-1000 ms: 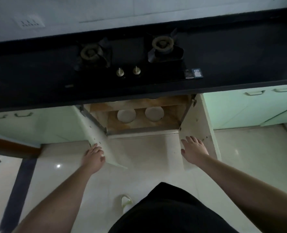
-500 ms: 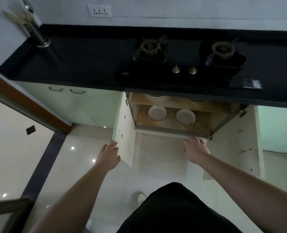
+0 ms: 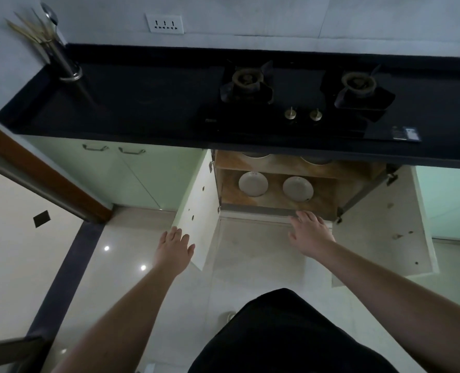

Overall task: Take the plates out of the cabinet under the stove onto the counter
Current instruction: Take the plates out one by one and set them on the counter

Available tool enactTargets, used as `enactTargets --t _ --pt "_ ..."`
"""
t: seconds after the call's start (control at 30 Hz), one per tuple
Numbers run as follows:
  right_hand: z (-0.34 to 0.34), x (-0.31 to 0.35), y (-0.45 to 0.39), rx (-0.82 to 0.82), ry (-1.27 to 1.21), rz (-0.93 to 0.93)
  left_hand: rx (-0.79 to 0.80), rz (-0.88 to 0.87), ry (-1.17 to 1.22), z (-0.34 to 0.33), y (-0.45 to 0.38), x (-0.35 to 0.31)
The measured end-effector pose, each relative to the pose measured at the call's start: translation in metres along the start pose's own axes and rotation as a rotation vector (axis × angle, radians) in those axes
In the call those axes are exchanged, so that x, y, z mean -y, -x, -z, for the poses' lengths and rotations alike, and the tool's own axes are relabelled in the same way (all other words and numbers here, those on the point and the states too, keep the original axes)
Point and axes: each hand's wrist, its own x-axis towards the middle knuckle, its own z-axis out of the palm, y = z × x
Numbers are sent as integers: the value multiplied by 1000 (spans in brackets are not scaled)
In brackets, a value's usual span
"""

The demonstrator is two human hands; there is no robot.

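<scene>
Head cam, looking down at the open cabinet [image 3: 277, 184] under the stove [image 3: 298, 103]. Both doors swung wide: left door [image 3: 199, 219], right door [image 3: 379, 224]. Two plates [image 3: 253, 183] sitting flat on the lower shelf, side by side but not touching, left one a bit further back. Looks like two more round rims on the shelf above, mostly hidden by the counter edge, so can't really tell.

Left hand [image 3: 173, 247] flat and relaxed, fingers straight and close together, right beside the left door's outer edge, maybe touching it, holding nothing. Right hand [image 3: 308, 232] stretched toward the cabinet's bottom rail, fingers straight and slightly spread, tips about at the rail, also empty.

Counter [image 3: 131, 103] has lots of bare black space left of the burners, near the utensil holder [image 3: 61, 57].

Probably best next: crouch a bit, reach in under the shelf edge, slide fingers under a rim with thumb on top, lift one plate at a time. Worth minding the shelf above and the counter lip on the way out.
</scene>
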Motion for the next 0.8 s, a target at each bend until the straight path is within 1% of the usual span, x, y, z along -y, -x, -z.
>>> enactTargets --t 0.17,0.6,0.8 --pt "9 10 7 -54 7 -1 -6 -46 -19 16 -14 -6" --pt "26 20 6 -164 -11 -7 -98 -209 -14 57 -44 -41" --pt "29 13 -7 -204 -33 -11 -120 -233 0 69 -56 -57"
